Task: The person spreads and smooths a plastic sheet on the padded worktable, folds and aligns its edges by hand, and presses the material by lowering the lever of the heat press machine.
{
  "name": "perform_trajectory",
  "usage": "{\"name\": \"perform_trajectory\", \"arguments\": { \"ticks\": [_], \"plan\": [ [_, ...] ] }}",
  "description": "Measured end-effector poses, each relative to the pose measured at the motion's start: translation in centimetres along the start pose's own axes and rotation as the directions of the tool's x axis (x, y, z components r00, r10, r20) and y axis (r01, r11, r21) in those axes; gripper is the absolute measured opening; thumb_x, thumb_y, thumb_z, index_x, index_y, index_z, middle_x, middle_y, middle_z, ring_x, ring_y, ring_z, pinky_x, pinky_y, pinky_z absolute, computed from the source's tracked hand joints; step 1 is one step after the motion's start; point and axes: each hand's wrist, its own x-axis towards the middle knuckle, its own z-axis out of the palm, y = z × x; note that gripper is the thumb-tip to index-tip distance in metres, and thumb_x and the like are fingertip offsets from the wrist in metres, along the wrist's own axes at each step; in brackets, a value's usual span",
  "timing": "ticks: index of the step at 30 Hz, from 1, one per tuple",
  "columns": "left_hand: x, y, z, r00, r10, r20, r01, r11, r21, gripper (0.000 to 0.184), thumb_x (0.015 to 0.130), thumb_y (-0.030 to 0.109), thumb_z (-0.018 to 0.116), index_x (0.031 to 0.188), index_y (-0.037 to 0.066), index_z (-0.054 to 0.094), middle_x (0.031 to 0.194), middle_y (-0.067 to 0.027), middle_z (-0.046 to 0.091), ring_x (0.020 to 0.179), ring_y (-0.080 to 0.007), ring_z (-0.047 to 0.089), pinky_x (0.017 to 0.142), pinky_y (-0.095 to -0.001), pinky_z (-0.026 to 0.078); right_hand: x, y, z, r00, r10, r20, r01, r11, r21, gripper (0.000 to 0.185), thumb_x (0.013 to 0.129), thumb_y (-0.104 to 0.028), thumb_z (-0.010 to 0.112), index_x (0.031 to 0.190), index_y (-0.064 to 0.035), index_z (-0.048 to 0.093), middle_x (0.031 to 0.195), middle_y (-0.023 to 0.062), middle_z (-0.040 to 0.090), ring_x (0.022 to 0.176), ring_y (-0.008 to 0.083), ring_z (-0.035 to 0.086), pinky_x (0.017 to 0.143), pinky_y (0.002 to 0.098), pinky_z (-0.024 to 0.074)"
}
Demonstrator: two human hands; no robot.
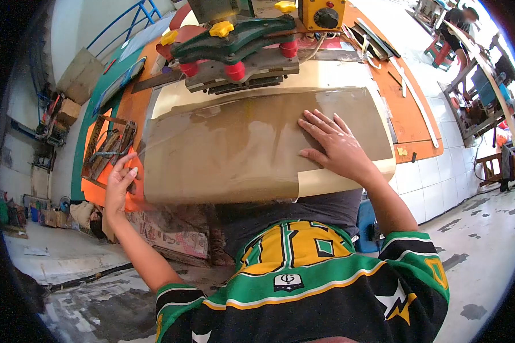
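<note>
A brown, partly shiny sheet (229, 137) lies over a cream sheet (343, 178) on the bench, its front edge curving down toward my lap. My right hand (335, 143) rests flat on the brown sheet's right part, fingers stretched out. At the left edge, my left hand (119, 184) is raised beside the sheet, fingers bent, thumb apart from them. Nothing shows clearly in its grasp. Beneath and behind that hand is bright orange material (97, 193). Just beyond the sheet stands a press head (234, 43) with a dark green frame, yellow knobs and red posts.
A yellow control box (321, 16) with a black dial sits at the back. Left of the sheet is a tray of dark tools (110, 143). Strips (409, 86) lie on the orange board at right. Another person (460, 23) sits far right.
</note>
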Motion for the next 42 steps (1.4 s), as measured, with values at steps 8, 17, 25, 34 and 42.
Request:
{"name": "perform_trajectory", "arguments": {
  "ticks": [8,17,25,34,42],
  "plan": [
    [2.6,-3.3,1.9,0.996,-0.071,0.049,0.066,0.992,0.104,0.039,0.100,0.012,0.068,0.139,0.004,0.063,0.089,0.0008,0.069,0.077,-0.0063,0.059,0.071,-0.0238,0.046,0.3,-0.4,-0.4,0.999,0.029,0.036,-0.028,1.000,-0.013,0.070,0.100,-0.052,0.060,0.158,-0.0143,0.046,0.167,0.0080,0.038,0.157,0.0280,0.028,0.129,0.0528,0.0192],
    [3.9,-4.9,2.9,0.991,-0.040,-0.128,0.058,0.989,0.139,0.030,0.102,0.006,0.063,0.132,0.004,0.068,0.077,0.0023,0.064,0.067,-0.0064,0.053,0.064,-0.0267,0.043,1.4,0.5,0.7,0.999,-0.019,-0.028,0.020,1.000,0.009,0.071,0.101,-0.057,0.057,0.155,-0.0119,0.049,0.166,0.0106,0.040,0.156,0.0301,0.031,0.127,0.0563,0.0225],
    [5.4,-6.4,4.0,0.926,0.052,-0.375,0.055,0.961,0.270,0.029,0.104,0.007,0.061,0.131,0.005,0.070,0.079,0.0006,0.065,0.067,-0.0083,0.053,0.067,-0.0304,0.045,2.7,-0.4,1.1,0.999,0.018,-0.032,-0.021,0.993,-0.112,0.069,0.102,-0.051,0.058,0.158,-0.0132,0.045,0.166,0.0095,0.040,0.156,0.0287,0.031,0.128,0.0526,0.0200],
    [5.6,-5.9,4.7,0.888,0.093,-0.450,0.070,0.941,0.332,0.027,0.104,0.009,0.060,0.129,0.006,0.071,0.100,-0.0038,0.071,0.075,-0.0119,0.055,0.070,-0.0317,0.046,0.4,0.0,0.3,0.993,0.099,-0.057,-0.104,0.990,-0.092,0.068,0.103,-0.055,0.054,0.154,-0.0116,0.050,0.163,0.0080,0.046,0.153,0.0265,0.037,0.126,0.0528,0.0259],
    [7.6,-8.4,3.7,0.861,0.167,-0.481,0.022,0.932,0.363,0.024,0.104,0.012,0.062,0.125,0.009,0.073,0.100,-0.0056,0.072,0.078,-0.0171,0.062,0.074,-0.0372,0.051,1.8,1.4,1.4,0.991,0.061,-0.116,-0.072,0.993,-0.089,0.068,0.103,-0.055,0.055,0.156,-0.0120,0.049,0.164,0.0070,0.043,0.154,0.0256,0.036,0.127,0.0529,0.0243]
  ]
}}
